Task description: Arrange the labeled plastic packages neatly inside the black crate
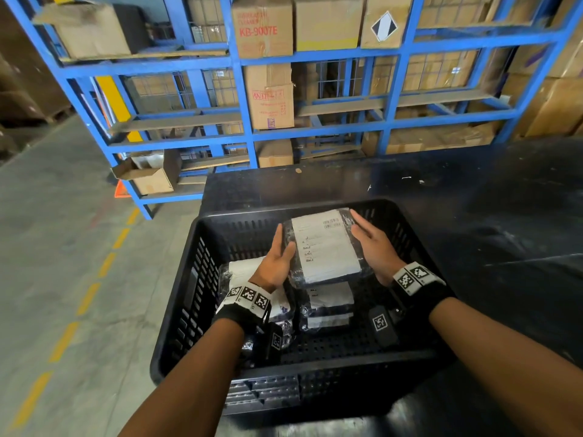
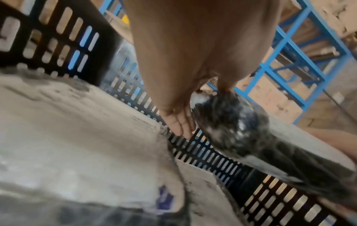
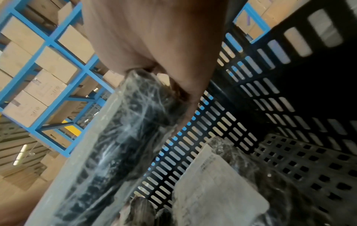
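Head view: blue shelving (image 1: 239, 89) stacked with cardboard boxes (image 1: 263, 25) fills the upper frame; a black crate (image 1: 195, 272) sits on a dark table (image 1: 473, 200) at center. You hold a labeled package (image 1: 325, 247) between both hands above the crate, your left hand (image 1: 277, 260) on its left edge with thumb over the top, your right hand (image 1: 375, 247) flat against its right edge. More packages (image 1: 328, 307) lie on the crate floor below.

Left wrist view: your fingers (image 2: 179, 123) extend under the blurred dark package at center.

Right wrist view: your palm presses the wrap at upper center; slotted crate walls fill the right.
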